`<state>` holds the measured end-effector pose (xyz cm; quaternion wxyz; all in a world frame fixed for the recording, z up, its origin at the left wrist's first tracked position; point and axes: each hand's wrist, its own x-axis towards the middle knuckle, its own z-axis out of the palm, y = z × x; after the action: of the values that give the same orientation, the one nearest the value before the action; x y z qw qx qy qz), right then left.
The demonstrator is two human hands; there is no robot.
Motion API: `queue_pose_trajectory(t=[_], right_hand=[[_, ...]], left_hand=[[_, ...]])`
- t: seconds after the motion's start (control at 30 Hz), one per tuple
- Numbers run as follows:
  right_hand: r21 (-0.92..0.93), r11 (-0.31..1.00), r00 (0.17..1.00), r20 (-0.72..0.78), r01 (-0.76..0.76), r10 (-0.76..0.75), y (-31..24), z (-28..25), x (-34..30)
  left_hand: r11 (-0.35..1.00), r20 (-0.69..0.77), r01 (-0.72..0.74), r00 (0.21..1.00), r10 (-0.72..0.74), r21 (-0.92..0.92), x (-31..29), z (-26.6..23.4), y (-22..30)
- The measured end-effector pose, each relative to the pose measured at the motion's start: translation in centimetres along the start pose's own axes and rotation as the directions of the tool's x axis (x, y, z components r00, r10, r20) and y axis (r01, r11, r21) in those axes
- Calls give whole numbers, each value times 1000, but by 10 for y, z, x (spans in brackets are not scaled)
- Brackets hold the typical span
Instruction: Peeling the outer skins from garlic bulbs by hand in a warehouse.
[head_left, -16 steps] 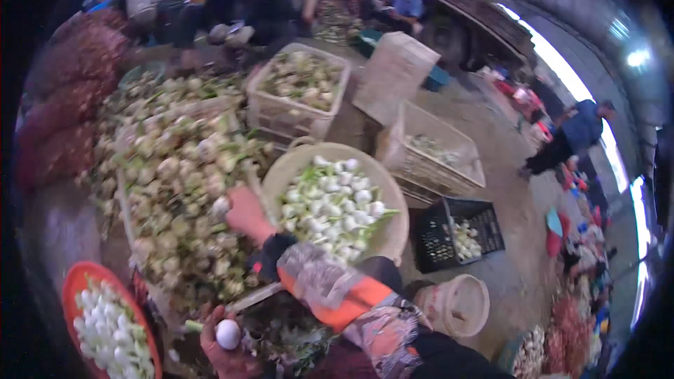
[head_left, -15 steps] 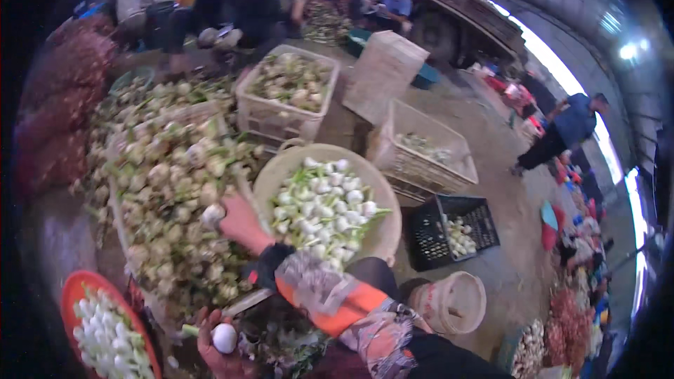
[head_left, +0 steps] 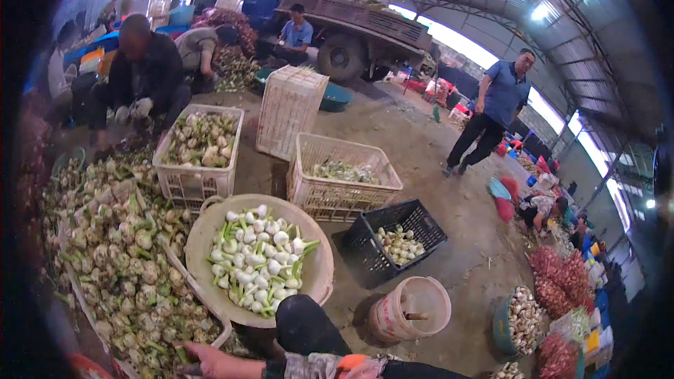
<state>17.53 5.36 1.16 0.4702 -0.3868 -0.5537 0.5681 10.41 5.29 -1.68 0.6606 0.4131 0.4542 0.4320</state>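
My right hand point(head_left: 209, 362) reaches in at the lower edge, its fingers pointing left at the near end of the heaped garlic bulbs point(head_left: 133, 267). Those bulbs are dull and soil-stained, with short green stems. Part of the hand is cut off by the frame, so I cannot tell whether it grips anything. My left hand is out of view. Just beyond my knee, a wide round tub point(head_left: 319, 256) holds cleaned white garlic bulbs point(head_left: 260, 260) with trimmed green stems. At the bottom left, only a sliver of a red basin point(head_left: 88, 365) shows.
Plastic crates point(head_left: 337, 193) stand beyond the tub, one with garlic point(head_left: 200, 142). To its right are a black crate point(head_left: 400, 242) and a white bucket point(head_left: 411, 309). A person point(head_left: 495, 102) walks at the right; others sit near a truck point(head_left: 344, 35). Red net sacks point(head_left: 562, 277) line the right.
The view has swung up and to the right. My right hand, earlier over the pile with a garlic bulb, is now at the lower edge. My left hand, earlier holding a white bulb, has left the view.
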Motion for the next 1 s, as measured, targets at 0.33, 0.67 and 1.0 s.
queue_pose_trajectory(t=[0.33, 0.67, 1.0], right_hand=[[-338, 935, 994, 65, 109, -92, 99, 30, -1], [-610, 793, 1000, 22, 8, 6, 0, -27, -35], [457, 841, 841, -298, -290, 452, -25, -16, -37]], left_hand=[[993, 53, 100, 994, -97, -58, -10, 46, -6], [832, -107, 218, 944, -313, -510, -49, -54, -50], [420, 186, 306, 934, -304, -854, -54, -68, -20]])
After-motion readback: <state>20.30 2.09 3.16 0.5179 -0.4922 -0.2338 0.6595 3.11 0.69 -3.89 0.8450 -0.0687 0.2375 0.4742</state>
